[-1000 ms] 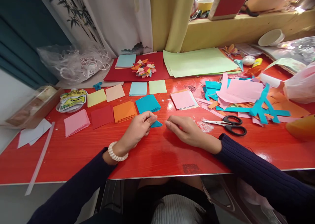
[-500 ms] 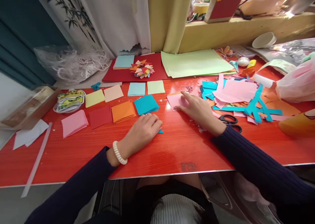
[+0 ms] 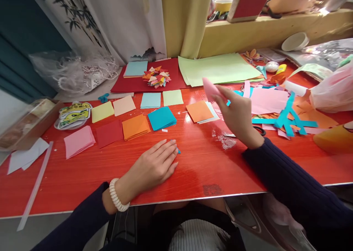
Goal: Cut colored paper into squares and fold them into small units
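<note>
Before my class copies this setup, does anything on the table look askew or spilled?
Yes: whitish flecks are scattered by the scissors, like spilled scraps or worn paint. A clear strip juts past the table edge, so it looks askew.

The right hand (image 3: 238, 115) pinches a thin pink paper sheet (image 3: 211, 89) above the glossy red tabletop (image 3: 193, 170). Below the pinch lies a stack of orange and pale squares (image 3: 199, 111); beyond it, large light-green sheets (image 3: 217, 69). Left of the grip, the left hand (image 3: 154, 164) lies flat over a small blue paper piece (image 3: 179, 151).
</note>
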`<state>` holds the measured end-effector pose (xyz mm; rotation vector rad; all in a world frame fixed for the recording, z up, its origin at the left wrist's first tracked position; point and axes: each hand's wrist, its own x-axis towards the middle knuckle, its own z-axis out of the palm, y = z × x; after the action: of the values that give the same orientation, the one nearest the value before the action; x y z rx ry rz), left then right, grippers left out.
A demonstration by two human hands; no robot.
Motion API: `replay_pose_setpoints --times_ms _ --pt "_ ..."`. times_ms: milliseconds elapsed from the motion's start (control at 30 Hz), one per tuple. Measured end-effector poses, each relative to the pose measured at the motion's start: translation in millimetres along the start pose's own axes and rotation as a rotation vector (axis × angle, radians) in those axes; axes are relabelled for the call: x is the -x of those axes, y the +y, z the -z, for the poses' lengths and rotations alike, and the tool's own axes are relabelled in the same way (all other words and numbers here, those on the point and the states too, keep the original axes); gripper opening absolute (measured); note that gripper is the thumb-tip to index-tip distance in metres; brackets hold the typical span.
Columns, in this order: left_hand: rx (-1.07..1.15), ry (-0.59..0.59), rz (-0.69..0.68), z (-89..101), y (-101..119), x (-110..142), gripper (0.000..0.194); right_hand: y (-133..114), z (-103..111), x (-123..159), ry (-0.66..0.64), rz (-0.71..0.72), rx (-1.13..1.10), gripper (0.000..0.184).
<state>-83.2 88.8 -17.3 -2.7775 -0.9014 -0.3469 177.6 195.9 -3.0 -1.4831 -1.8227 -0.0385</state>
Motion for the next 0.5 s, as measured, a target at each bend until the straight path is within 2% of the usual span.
replay_pose_setpoints --times_ms 67,167,233,333,500 --pt "0.006 -0.015 -0.008 1.0 -0.3 -2.4 0.031 -2.0 7.3 -4.9 0.020 -0.075 -0.255 0.036" --pt "0.009 -0.020 -0.045 4.6 0.3 -3.3 0.035 -7.1 10.5 -8.5 -0.094 -0.269 -0.743 0.038" --pt "0.008 -0.035 -0.059 7.3 1.7 -1.3 0.040 -10.3 8.7 -8.8 -0.170 -0.409 -0.949 0.038" --pt "0.007 -0.085 -0.036 10.3 3.1 3.7 0.045 -14.3 5.3 -7.1 -0.223 -0.533 -1.086 0.036" --pt "0.107 -0.117 0.045 9.5 -3.6 7.9 0.045 -21.6 4.5 -1.5 -0.304 -0.582 -1.254 0.027"
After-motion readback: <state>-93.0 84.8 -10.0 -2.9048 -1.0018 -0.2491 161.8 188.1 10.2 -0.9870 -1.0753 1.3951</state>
